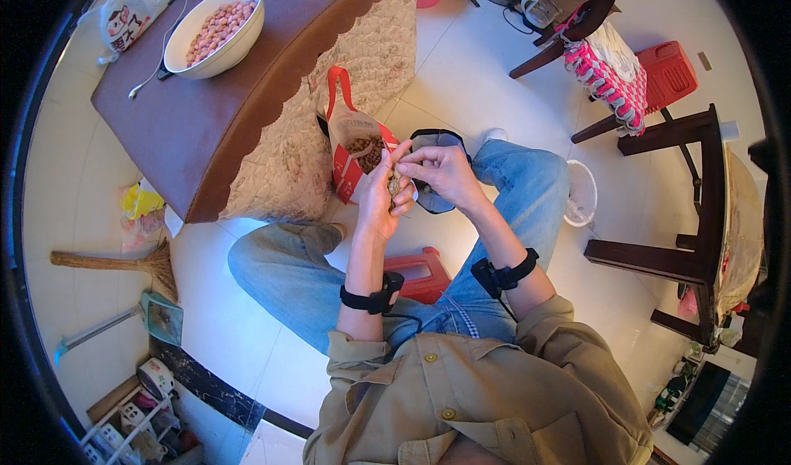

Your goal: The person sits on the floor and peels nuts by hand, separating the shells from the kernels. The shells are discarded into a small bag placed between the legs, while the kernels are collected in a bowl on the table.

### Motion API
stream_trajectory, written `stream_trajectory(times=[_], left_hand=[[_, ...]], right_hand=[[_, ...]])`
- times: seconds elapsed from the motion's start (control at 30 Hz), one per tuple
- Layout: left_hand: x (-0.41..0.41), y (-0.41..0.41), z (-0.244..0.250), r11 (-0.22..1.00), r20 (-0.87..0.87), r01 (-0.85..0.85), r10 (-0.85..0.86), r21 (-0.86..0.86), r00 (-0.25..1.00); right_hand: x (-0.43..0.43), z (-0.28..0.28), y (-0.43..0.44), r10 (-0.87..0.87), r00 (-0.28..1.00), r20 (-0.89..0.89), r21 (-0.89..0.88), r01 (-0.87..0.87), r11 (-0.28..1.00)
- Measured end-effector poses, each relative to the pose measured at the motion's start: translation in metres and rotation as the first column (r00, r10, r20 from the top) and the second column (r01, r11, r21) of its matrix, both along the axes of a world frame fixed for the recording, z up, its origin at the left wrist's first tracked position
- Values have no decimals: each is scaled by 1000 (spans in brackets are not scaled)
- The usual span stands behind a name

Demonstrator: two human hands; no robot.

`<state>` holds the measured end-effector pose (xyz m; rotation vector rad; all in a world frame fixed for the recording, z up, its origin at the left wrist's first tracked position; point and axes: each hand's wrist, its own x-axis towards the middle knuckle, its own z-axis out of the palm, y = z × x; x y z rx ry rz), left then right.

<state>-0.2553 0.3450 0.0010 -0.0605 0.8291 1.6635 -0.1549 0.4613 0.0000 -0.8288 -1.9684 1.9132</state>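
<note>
My left hand (382, 199) is curled around some small tan nuts (394, 185) that look like peanuts in their shells. Thumb and forefinger of my right hand (440, 171) pinch together at the fingers of my left; whether a piece sits between them is hard to see. Just beyond my hands stands an open red and white bag (347, 168) with a red handle, holding brown nuts (366, 152). Beside it, partly behind my right hand, is an open dark-rimmed bin or bag (437, 204). A white bowl (238, 47) of pink shelled nuts (217, 31) rests on the brown-covered table.
The brown tabletop (154, 106) with a quilted cloth lies at upper left. A red plastic stool (426, 279) shows between my legs. To the right are a white plastic tub (581, 193) and dark wooden chairs (661, 258). A broom (123, 261) and dustpan (162, 318) are at left.
</note>
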Motion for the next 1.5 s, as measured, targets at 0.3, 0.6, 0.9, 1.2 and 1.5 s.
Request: stream_trajectory(times=[0.3, 0.6, 0.9, 1.2, 1.5], left_hand=[[3, -3, 6, 1000, 2, 20, -20, -11, 1000], [2, -7, 5, 999, -41, 14, -13, 35, 999], [1, -13, 0, 998, -90, 34, -28, 60, 996], [5, -10, 2, 998, -360, -49, 33, -34, 932], [12, -3, -9, 988, -732, -139, 48, -64, 679]], right_hand=[[7, 16, -6, -58, 991, -122, -336, 13, 942], [11, 6, -6, -163, 951, -263, -457, 26, 889], [12, 13, -4, -146, 948, -282, -467, -2, 884], [14, 15, -3, -118, 973, -199, -350, 42, 936], [7, 6, -8, -156, 967, -201, -348, 79, 934]])
